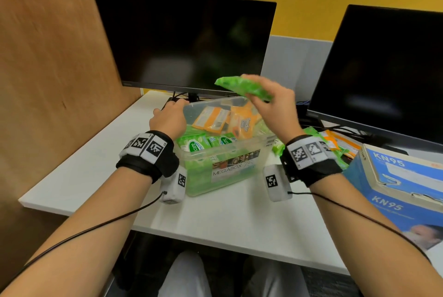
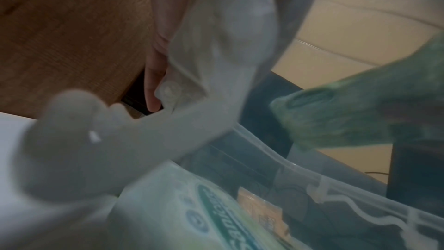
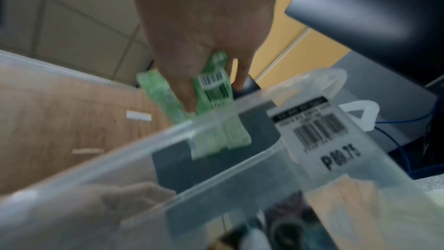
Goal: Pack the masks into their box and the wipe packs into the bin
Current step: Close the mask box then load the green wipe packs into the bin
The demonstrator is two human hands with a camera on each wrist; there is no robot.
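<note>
a right hand [image 1: 275,105] pinches a green wipe pack [image 1: 242,87] in its fingers above a clear bin [image 1: 239,167] holding green and orange packs; the left hand [image 1: 169,118] grips the bin's rim. a mask box [image 1: 395,184] sits on the worktop [image 1: 227,220].

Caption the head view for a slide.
Right hand holds a green wipe pack above the clear bin while the left hand steadies its rim.

Bright, even indoor light; the head view bends at its edges, while both wrist views are dim and motion-blurred.
</note>
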